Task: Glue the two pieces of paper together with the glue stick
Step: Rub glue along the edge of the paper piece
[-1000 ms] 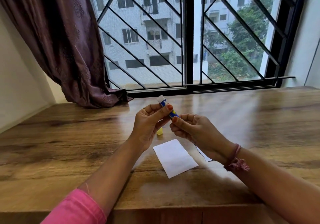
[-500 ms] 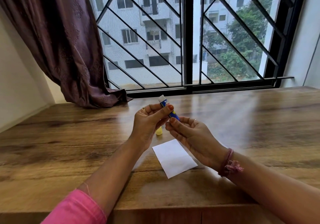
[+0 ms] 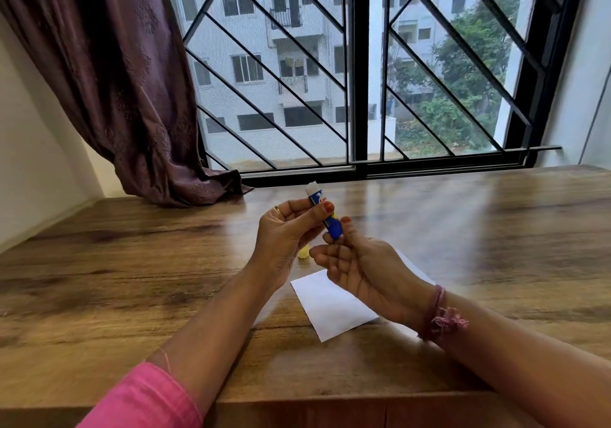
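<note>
A wide wooden table [image 3: 132, 279] fills the lower half of the view, set against a barred window [image 3: 360, 64] with a purple curtain [image 3: 115, 80] bunched at its left end.

Two bare forearms reach in from the near edge and meet above the middle of the table. The left hand [image 3: 284, 232] grips the upper part of a blue glue stick [image 3: 325, 211], thumb across the front and fingers curled behind. The right hand [image 3: 360, 262], palm up, pinches the stick's lower end between thumb and curled fingers, as if turning the base.

The stick is held in the air, tilted, with its white glue tip pointing up and away. It is uncapped: a small yellow cap [image 3: 303, 253] stands on the table just behind the left hand.

A white piece of paper [image 3: 330, 305] lies flat on the table directly under the hands. A second white piece [image 3: 413, 264] shows only as an edge past the right wrist; whether the two overlap cannot be told.

By these signs the task is at an early stage. The stick is open and probably being wound up. No glue appears on either paper, so spreading it and pressing the pieces together remain to be done.
</note>
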